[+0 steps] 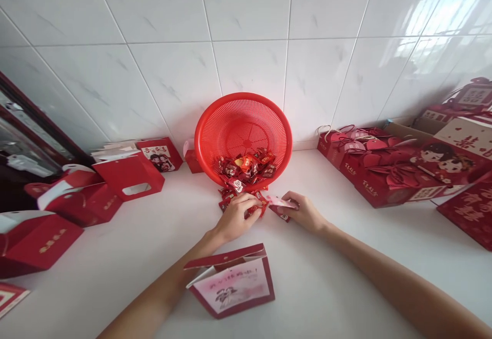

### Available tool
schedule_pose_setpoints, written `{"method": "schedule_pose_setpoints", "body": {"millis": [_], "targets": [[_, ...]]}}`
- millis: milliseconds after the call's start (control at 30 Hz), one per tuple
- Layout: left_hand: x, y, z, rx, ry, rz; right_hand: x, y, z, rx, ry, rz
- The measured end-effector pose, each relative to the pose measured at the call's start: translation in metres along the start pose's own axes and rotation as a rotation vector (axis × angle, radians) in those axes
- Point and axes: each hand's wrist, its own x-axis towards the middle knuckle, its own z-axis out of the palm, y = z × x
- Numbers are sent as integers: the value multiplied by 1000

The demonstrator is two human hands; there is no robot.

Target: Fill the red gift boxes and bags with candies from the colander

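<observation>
A red plastic basket (pixel 246 104) leans tilted against the tiled wall, its opening facing me. Wrapped candies (pixel 249 167) lie in its lower part and spill over the rim onto the counter. My left hand (pixel 239 217) is at the spilled candies, fingers curled together; what they hold, if anything, is hidden. To its right, my right hand (pixel 303 212) pinches a pink-and-white packet (pixel 282 203), with a dark red wrapper below it. Nearer to me, between my forearms, a red gift box (pixel 234 285) stands with its top flap partly raised and a pink printed front.
Red boxes (pixel 132 175) stand along the left side, several with raised flaps. At the right, a carton of closed red gift boxes (pixel 369 182) sits beside a box with cartoon figures (pixel 448 159). White tiles back the counter (pixel 323 287).
</observation>
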Motion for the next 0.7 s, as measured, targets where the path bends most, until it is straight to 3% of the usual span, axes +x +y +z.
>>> {"method": "schedule_pose_setpoints", "body": {"millis": [100,233,533,700], "targets": [[2,10,1,-170,-24,-89,-1,-10,12,331,18,46],[5,17,1,-408,-68,-251,-6,-22,30,566,-4,113],[7,13,-4,-557,57,-367,8,-23,39,710,-104,285],[9,11,-7,-570,-24,-372,10,-21,36,729,-155,321]]}}
